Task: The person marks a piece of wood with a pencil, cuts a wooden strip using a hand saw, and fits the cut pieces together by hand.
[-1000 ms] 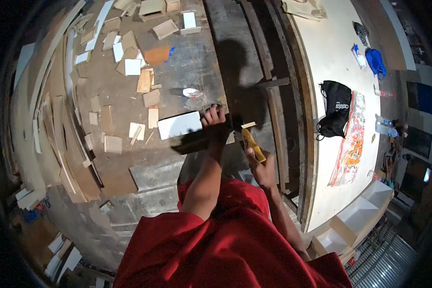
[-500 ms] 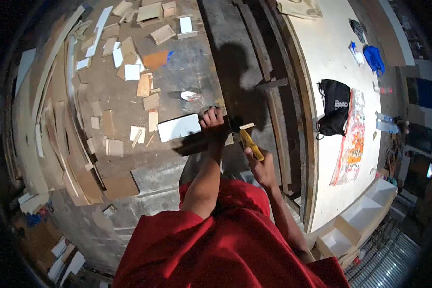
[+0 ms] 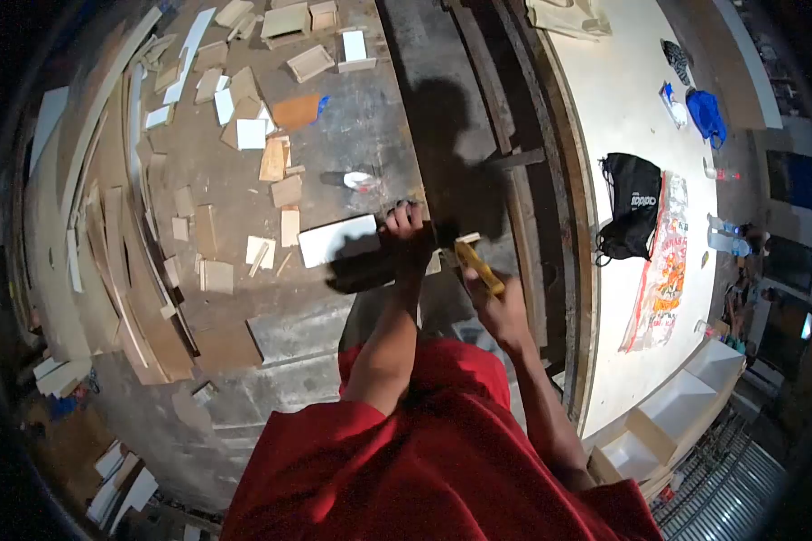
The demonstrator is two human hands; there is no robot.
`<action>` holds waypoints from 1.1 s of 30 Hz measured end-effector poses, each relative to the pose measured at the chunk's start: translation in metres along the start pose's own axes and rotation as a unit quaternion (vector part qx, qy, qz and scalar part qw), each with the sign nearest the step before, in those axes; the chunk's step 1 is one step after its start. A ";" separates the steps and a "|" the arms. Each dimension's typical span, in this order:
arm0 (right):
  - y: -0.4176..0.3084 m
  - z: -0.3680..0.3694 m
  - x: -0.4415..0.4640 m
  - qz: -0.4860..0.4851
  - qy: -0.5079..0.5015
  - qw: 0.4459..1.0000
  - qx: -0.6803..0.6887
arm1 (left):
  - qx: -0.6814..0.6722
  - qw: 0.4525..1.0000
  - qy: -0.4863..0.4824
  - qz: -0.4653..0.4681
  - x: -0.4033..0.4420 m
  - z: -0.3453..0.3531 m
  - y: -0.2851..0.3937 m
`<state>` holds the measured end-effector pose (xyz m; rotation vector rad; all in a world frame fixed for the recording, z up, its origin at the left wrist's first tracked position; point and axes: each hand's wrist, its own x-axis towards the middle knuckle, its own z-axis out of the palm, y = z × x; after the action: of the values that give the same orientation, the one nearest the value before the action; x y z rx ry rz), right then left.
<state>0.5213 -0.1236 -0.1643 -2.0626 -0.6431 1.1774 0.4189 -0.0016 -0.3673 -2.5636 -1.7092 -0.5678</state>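
Note:
My right hand (image 3: 501, 307) is closed around a yellow-handled tool (image 3: 479, 268), held upright just past the table edge. Its working end is too dark to make out. A short pale wood strip (image 3: 468, 239) sticks out beside the top of the tool. My left hand (image 3: 404, 221) is closed, with curled fingers, low at the edge of the worktable; what lies under it is hidden in shadow. To its left lies a white board (image 3: 334, 242), partly shaded by my arm.
Wood offcuts (image 3: 287, 191) and small boxes (image 3: 286, 24) lie scattered over the worktable (image 3: 361, 135). Long strips (image 3: 117, 261) lie at the left. A dark gap with beams (image 3: 519, 216) separates it from a pale panel (image 3: 618, 81) holding a black drawstring bag (image 3: 630, 203) and a plastic sack (image 3: 663, 279).
My right hand and the yellow-handled tool have shifted slightly right and up. My left hand stays in nearly the same spot. The whole view has moved a little.

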 end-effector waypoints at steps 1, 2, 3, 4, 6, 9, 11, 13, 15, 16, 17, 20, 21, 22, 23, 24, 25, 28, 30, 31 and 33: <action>-0.003 -0.007 -0.004 -0.001 -0.001 1.000 -0.003 | 0.009 0.999 0.044 0.010 -0.004 0.003 -0.001; -0.009 -0.017 -0.014 0.046 -0.008 0.999 0.015 | 0.001 1.000 -0.026 -0.006 -0.006 0.004 -0.001; -0.013 -0.022 -0.022 0.091 -0.015 0.995 0.032 | 0.002 0.999 -0.032 -0.010 -0.012 0.003 -0.001; -0.017 -0.019 -0.022 0.085 0.005 0.995 0.060 | 0.018 0.999 -0.041 -0.012 -0.008 0.006 -0.002; -0.020 -0.018 -0.012 0.069 -0.003 0.996 0.048 | 0.027 0.998 -0.049 -0.008 -0.003 0.003 -0.001; -0.017 -0.022 -0.019 0.063 0.004 0.998 0.017 | -0.001 0.999 -0.047 -0.016 -0.002 -0.002 0.002; -0.017 -0.021 -0.021 0.063 0.019 0.998 -0.014 | -0.022 0.999 -0.031 -0.018 -0.001 -0.002 0.004; -0.023 -0.025 -0.029 0.087 -0.011 0.996 0.030 | -0.008 0.999 -0.026 -0.016 -0.002 0.004 0.001; -0.027 -0.030 -0.038 0.040 0.007 0.993 0.109 | -0.020 1.000 -0.003 -0.001 -0.015 0.019 -0.005; -0.025 -0.032 -0.034 0.039 0.006 0.993 0.109 | -0.034 0.999 0.032 0.016 -0.014 0.029 -0.007; -0.021 -0.035 -0.030 0.026 0.024 0.991 0.130 | -0.033 0.999 0.033 0.015 -0.009 0.029 -0.008; 0.009 -0.034 -0.020 -0.020 0.061 0.985 0.161 | -0.033 0.999 0.027 0.001 -0.009 0.019 -0.003; 0.018 -0.026 -0.012 -0.021 0.070 0.989 0.132 | -0.040 0.999 0.021 -0.001 -0.006 0.013 -0.002; 0.026 -0.015 -0.005 -0.014 0.072 0.986 0.152 | -0.045 0.999 0.016 -0.003 -0.003 0.007 -0.002; 0.026 -0.001 0.001 -0.006 0.073 0.982 0.172 | -0.043 0.999 0.015 -0.002 -0.002 0.002 -0.002; 0.043 0.010 0.011 -0.016 0.060 0.986 0.155 | -0.027 1.000 0.005 0.003 -0.001 -0.001 -0.002; 0.057 0.020 0.020 -0.028 0.046 0.989 0.137 | -0.010 1.000 -0.003 0.007 0.001 -0.003 -0.001; 0.054 0.046 0.027 -0.024 0.043 0.986 0.162 | -0.026 1.000 -0.006 -0.001 0.002 -0.009 0.001; 0.060 0.050 0.031 -0.021 0.028 0.985 0.166 | 0.024 0.999 0.034 0.002 -0.002 0.015 -0.002; 0.064 0.048 0.031 -0.020 0.027 0.986 0.165 | 0.070 0.995 0.072 0.006 -0.008 0.028 -0.003; 0.067 0.041 0.032 0.046 0.006 0.988 0.146 | 0.069 0.997 0.025 -0.009 -0.008 0.023 0.000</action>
<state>0.5059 -0.1332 -0.2473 -1.8646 -0.3480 1.2306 0.4228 -0.0040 -0.3909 -2.4221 -1.6934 -0.4916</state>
